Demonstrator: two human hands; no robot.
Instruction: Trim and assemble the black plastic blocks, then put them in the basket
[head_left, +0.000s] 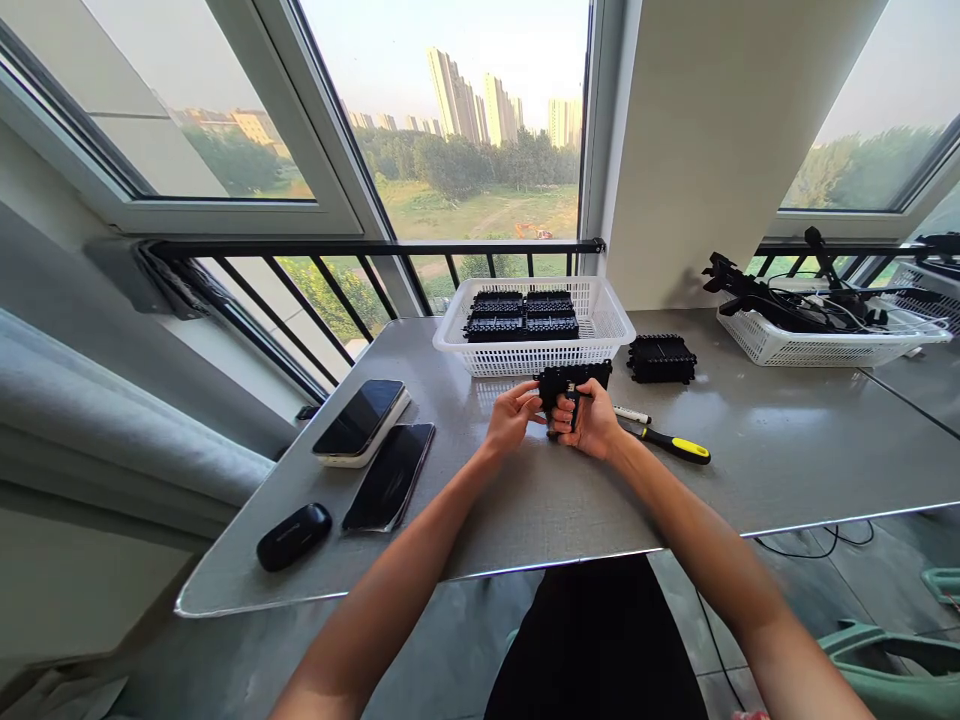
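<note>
Above the table, just in front of the white basket, I hold a black plastic part [553,382] with a toothed upper edge; its exact kind does not show. My right hand [592,425] is closed around its right side and lower portion. At its left end, the fingers of my left hand [511,415] are closed on the edge. Similar black parts [521,316] lie in rows inside the white plastic basket [534,357]. Another stack of black parts [661,358] sits on the table to the basket's right.
Right of my hands lie a yellow-and-black handled tool [679,446] and a white marker [632,414]. On the left are a phone on a white box [360,420], a dark flat phone-like slab [390,478] and a black case [294,537]. Another basket [810,345] holds black cabled devices.
</note>
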